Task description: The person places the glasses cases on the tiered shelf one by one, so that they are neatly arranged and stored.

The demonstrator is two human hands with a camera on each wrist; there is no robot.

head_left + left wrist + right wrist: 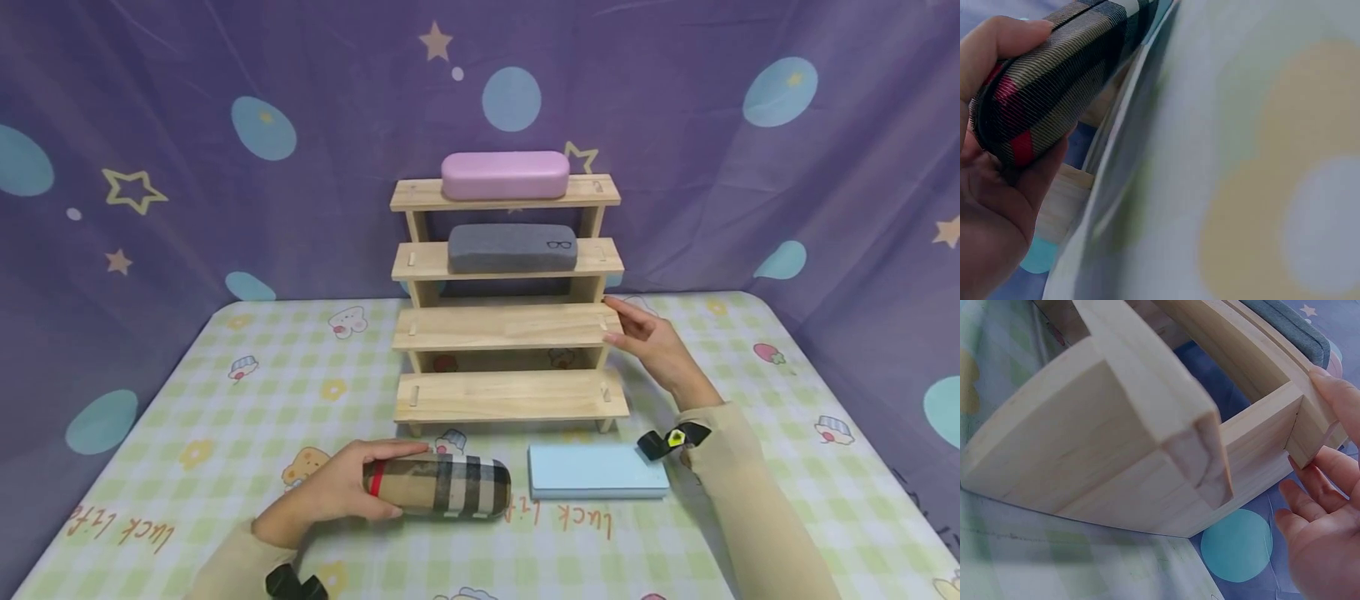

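A plaid glasses case point(457, 486) in tan, black and red lies across the front of the table, held at its left end by my left hand point(339, 490). The left wrist view shows the thumb on one side of the plaid case point(1079, 75) and fingers on the other. My right hand point(660, 350) pinches the right end of the second-lowest step of a wooden stepped shelf point(506, 327). In the right wrist view, the thumb point(1338, 400) lies over the board's end with a finger beneath it.
A pink glasses case point(505, 176) sits on the top step and a grey one point(512, 248) on the step below. To the right of the plaid case, a light blue case point(596, 472) lies on the checked tablecloth point(285, 392). A purple curtain point(337, 75) hangs behind.
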